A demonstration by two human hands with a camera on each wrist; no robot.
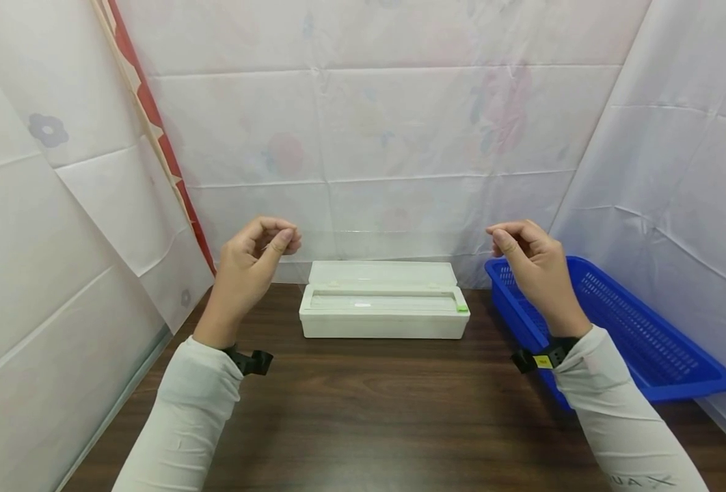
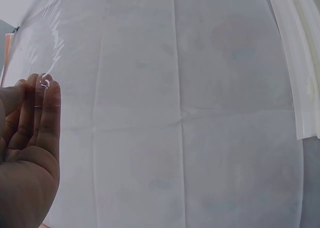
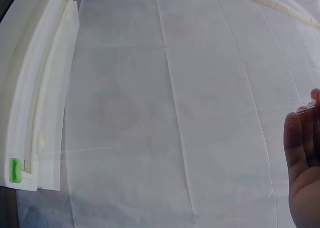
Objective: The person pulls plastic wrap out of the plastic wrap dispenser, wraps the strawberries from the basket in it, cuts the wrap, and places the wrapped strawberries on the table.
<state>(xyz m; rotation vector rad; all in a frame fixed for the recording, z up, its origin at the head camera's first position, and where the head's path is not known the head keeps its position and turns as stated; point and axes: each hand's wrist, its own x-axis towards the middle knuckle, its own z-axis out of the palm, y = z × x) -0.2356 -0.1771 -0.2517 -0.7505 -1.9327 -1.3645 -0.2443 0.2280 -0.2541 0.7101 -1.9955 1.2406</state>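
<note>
Between the fingers of my left hand (image 1: pixel 246 263) and those of my right hand (image 1: pixel 538 270) stretches a clear film (image 2: pixel 56 38), faint against the pale sheet (image 1: pixel 394 130) beyond, and I pinch it on each side with thumb and fingertips close together. Below my fingers and between them, a white box (image 1: pixel 384 326) sits on the table (image 1: pixel 369 410), its lid (image 1: pixel 383 273) standing up behind, while a blue basket (image 1: pixel 634 318) lies below and to the right of my right fingers.

Left grip (image 1: pixel 245 263) and right grip (image 1: pixel 534 268) up, well apart, thumbs (image 1: pixel 281 239) to fingertips (image 1: pixel 289 226), forearms (image 1: pixel 184 403) angled inward.
</note>
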